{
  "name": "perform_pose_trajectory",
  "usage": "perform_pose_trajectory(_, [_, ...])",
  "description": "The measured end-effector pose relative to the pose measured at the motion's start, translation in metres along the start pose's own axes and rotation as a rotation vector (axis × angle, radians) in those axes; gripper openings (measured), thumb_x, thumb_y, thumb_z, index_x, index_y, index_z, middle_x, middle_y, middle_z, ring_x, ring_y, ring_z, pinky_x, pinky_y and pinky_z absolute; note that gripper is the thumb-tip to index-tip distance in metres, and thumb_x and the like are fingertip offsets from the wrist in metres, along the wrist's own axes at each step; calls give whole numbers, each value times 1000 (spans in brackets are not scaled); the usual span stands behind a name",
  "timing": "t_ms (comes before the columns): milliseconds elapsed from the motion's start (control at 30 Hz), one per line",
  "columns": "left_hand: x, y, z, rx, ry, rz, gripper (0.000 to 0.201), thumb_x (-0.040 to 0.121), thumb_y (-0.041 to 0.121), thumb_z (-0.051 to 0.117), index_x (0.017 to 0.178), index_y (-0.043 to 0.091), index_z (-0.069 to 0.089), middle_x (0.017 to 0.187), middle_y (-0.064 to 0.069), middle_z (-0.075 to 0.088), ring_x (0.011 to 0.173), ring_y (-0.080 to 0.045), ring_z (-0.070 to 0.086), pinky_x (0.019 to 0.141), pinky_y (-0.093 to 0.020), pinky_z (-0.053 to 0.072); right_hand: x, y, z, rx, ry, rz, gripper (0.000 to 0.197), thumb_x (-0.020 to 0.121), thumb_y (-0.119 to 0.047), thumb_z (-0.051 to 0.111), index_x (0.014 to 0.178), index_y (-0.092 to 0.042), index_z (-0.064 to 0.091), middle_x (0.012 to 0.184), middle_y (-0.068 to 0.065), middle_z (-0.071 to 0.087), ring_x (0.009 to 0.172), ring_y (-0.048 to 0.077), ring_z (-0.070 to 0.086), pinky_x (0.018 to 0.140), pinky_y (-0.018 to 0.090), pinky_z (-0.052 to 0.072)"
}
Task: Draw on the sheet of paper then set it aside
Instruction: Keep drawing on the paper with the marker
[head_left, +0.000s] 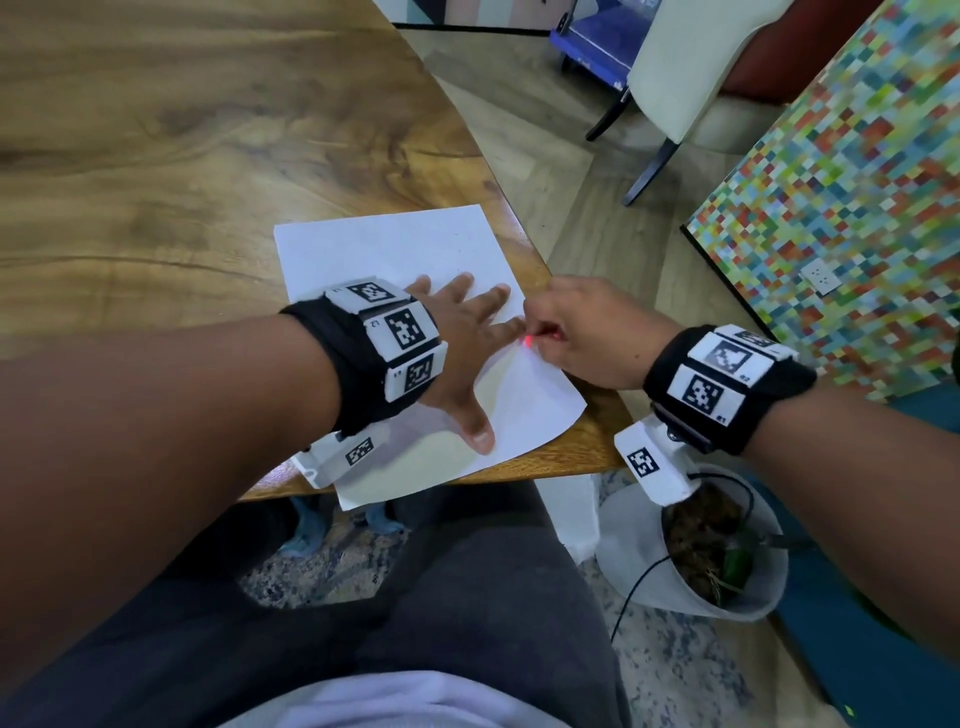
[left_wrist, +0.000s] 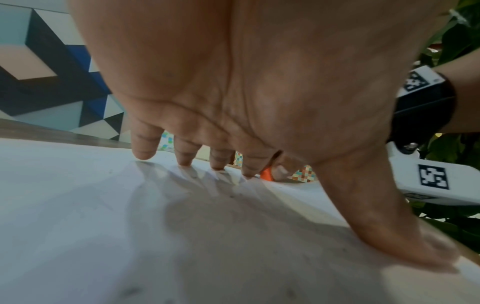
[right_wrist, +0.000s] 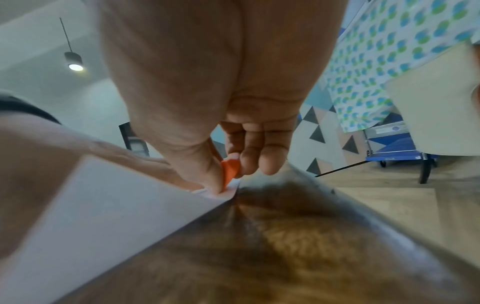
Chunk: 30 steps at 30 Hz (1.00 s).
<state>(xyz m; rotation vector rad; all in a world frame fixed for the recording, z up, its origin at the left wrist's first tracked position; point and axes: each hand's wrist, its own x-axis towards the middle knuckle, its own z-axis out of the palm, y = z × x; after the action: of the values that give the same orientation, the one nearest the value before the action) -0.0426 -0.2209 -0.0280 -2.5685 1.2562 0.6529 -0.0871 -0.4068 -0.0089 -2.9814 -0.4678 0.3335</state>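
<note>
A white sheet of paper (head_left: 395, 249) lies at the near right corner of the wooden table (head_left: 156, 156), its near edge hanging over the table's edge. My left hand (head_left: 467, 338) lies flat on the paper (left_wrist: 78, 205) with fingers spread, pressing it down. My right hand (head_left: 571, 332) sits at the sheet's right edge and pinches a short orange-red crayon (head_left: 530, 340) between thumb and fingers. The crayon (right_wrist: 230, 169) has its tip on the paper (right_wrist: 103, 205) by my left index fingertip. It also shows as an orange crayon (left_wrist: 267, 174) behind my left fingers (left_wrist: 144, 148).
The table's right edge runs just beside my right hand. On the floor to the right stand a white pot with a plant (head_left: 711, 551), a cream chair (head_left: 691, 67) and a multicoloured mosaic panel (head_left: 841, 197). A blue cart (head_left: 597, 31) stands further back.
</note>
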Motion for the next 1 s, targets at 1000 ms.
perform_pose_trajectory(1000, [-8, -4, 6, -31, 5, 23, 131, 62, 84, 71, 157, 47, -10, 168, -5, -21, 154, -37, -16, 121, -64, 7, -6, -7, 5, -24, -44, 10, 6, 90, -30, 59, 88, -26, 63, 87, -7, 49, 83, 15, 51, 76, 35, 46])
